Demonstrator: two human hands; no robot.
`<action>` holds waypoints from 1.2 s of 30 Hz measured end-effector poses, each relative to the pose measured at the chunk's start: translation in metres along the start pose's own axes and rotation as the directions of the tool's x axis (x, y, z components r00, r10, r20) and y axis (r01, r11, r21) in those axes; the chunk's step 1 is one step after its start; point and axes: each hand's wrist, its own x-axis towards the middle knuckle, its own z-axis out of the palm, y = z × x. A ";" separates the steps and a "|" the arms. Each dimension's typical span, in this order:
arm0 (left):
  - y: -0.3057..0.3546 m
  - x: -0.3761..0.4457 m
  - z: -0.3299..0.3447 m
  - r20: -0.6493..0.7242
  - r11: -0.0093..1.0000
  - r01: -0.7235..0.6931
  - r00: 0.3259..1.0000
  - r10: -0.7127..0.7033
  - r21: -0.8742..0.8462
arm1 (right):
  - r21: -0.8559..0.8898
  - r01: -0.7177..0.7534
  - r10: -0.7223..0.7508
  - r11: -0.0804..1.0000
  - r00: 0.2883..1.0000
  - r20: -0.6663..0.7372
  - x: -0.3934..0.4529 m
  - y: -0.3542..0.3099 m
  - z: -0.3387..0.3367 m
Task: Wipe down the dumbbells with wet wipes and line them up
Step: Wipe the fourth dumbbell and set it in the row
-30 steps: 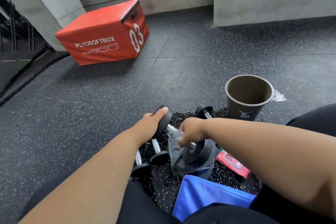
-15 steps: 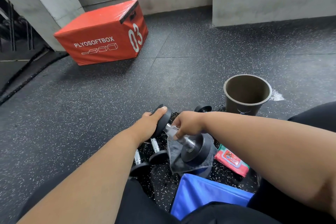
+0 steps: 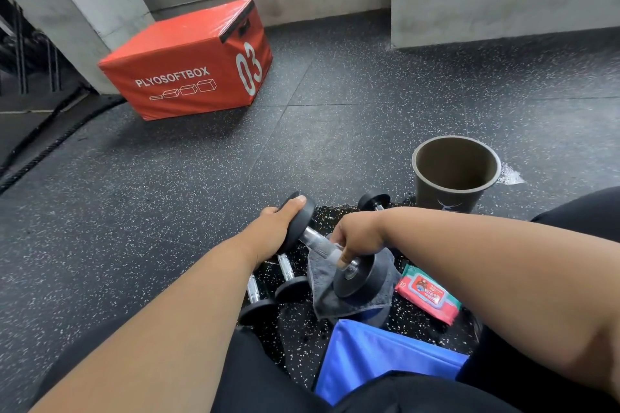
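The dark speckled floor (image 3: 201, 218) is the biggest thing here. On it, far back on the left, sits the red box (image 3: 188, 60) marked 03, in the same spot as 1 second ago. Close to the person lies a blue bag (image 3: 375, 355). The brown bucket (image 3: 453, 174) stands on the right, as it did before.

The held dumbbell (image 3: 322, 248) is tilted, with its far end up. Its near end rests on the grey cloth (image 3: 352, 302) on the floor, right in front of the person. The left hand (image 3: 275, 231) grips the far black end, the same as before. The right hand (image 3: 359, 238) is curled around the shiny bar, pinching a thin wet wipe (image 3: 337, 253) on it. That hand was right at the near weight 1 second ago and now sits a bit further up the bar.

2 small dumbbells (image 3: 285, 282) lie under the left arm. 1 more dumbbell (image 3: 374, 201) peeks out beside the bucket. The red wipes pack (image 3: 427, 297) lies right of the cloth.
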 end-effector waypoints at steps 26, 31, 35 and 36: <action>0.001 -0.003 -0.001 -0.019 0.999 -0.029 0.999 0.030 0.031 | 0.045 -0.031 0.037 0.999 0.991 -0.125 -0.014 -0.014 -0.014; 0.002 -0.004 0.000 -0.006 0.998 -0.049 0.999 0.049 0.028 | 0.034 0.000 0.006 0.999 0.984 -0.180 -0.015 -0.005 -0.009; 0.001 -0.003 0.000 -0.014 0.999 -0.041 0.999 0.041 0.019 | 0.102 0.018 0.001 0.995 0.983 -0.184 -0.015 -0.005 -0.005; 0.002 -0.004 0.000 -0.016 0.999 -0.038 0.999 0.039 0.019 | 0.110 0.017 0.004 0.994 0.983 -0.186 -0.014 -0.006 -0.002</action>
